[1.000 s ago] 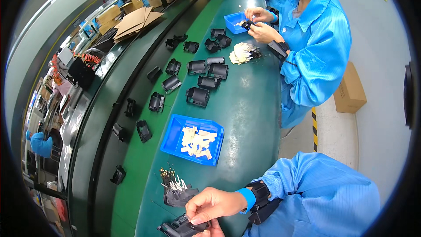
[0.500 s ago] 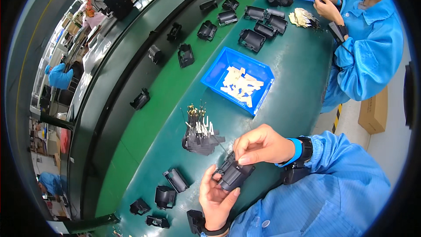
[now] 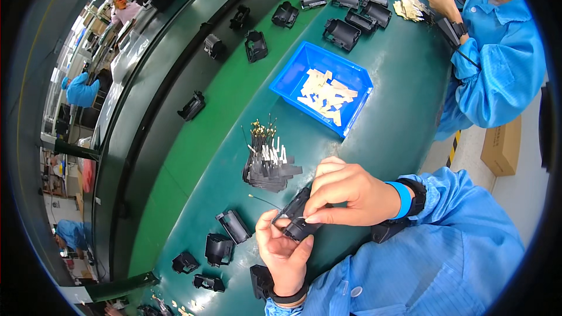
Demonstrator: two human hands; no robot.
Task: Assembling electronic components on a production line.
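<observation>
In front of me a black plastic housing (image 3: 298, 229) is tilted between my hands. Its lower end is gripped by my left hand (image 3: 283, 256), thumb on one side and fingers on the other. A thin dark cable (image 3: 266, 201) with a gold-coloured tip sticks out from the housing toward the left. My right hand (image 3: 354, 197) reaches over the housing's top, thumb and forefinger pinched against it beside a small whitish bit. What lies between those fingertips is hidden. Beyond my hands is a pile of black flat cable pieces (image 3: 270, 169) with white strips and gold-tipped ends.
A blue bin (image 3: 287, 82) of cream-coloured strips stands ahead. Several similar black housings (image 3: 233, 226) lie to my left, others (image 3: 342, 34) farther up the table and along the green belt (image 3: 193, 146). A co-worker (image 3: 497, 64) in blue handles a part at the far right.
The housing has been turned, and its cable now points left. My right hand has shifted its pinch lower on the housing. The view has moved slightly, so the table's things sit a little higher.
</observation>
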